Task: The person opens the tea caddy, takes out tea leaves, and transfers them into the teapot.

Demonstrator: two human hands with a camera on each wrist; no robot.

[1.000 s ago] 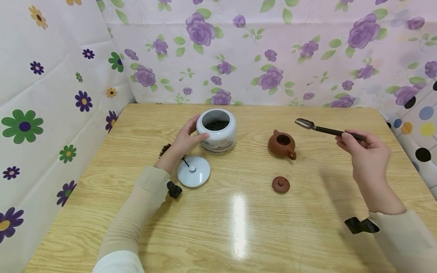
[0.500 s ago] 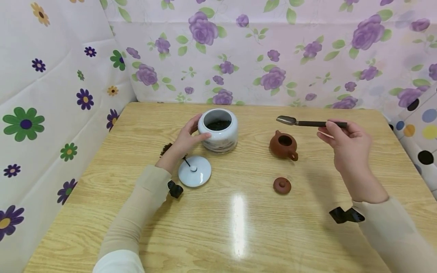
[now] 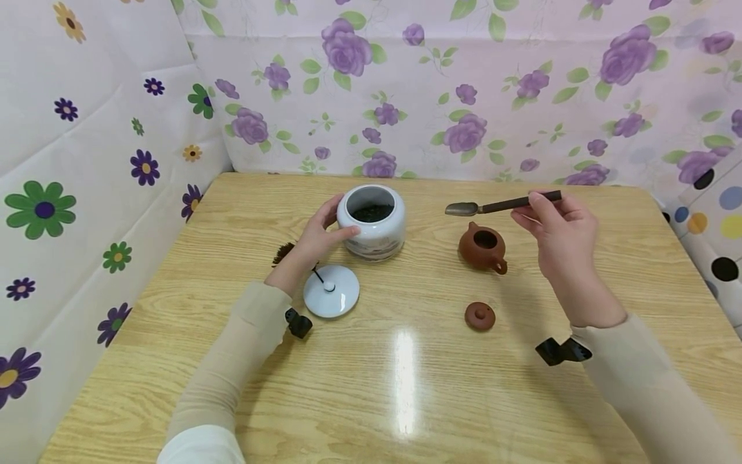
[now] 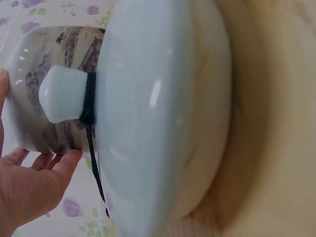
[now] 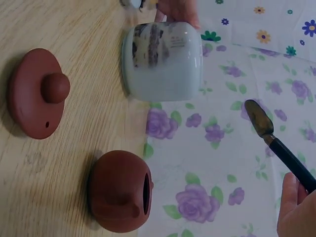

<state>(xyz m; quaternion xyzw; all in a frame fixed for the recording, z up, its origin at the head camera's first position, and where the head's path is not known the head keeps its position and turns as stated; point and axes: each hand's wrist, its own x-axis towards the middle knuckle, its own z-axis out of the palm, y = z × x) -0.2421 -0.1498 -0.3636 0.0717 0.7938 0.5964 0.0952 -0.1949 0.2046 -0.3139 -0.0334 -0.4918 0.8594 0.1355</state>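
A white porcelain jar (image 3: 375, 232) with a painted band stands uncovered at the back of the table, dark loose tea leaves (image 3: 371, 213) inside. My left hand (image 3: 315, 237) holds its left side, thumb on the front shoulder, fingers round the back. In my right hand (image 3: 565, 241) I pinch a tea scoop (image 3: 504, 205) by its dark handle, held level in the air behind and above the brown clay teapot (image 3: 480, 250). The scoop's metal bowl points left toward the jar. The teapot is uncovered, spout to the back, handle to the front right.
The jar's white lid (image 3: 330, 293) lies beside my left wrist, a dark cord on its knob. The small clay teapot lid (image 3: 480, 316) sits in front of the teapot. A dark tassel (image 3: 283, 253) shows behind my left forearm. Flowered cloth (image 3: 406, 84) hangs behind the table.
My right hand has carried the scoop leftward, from right of the teapot to above and behind it, and its handle end has tipped up. The left hand stays on the jar.
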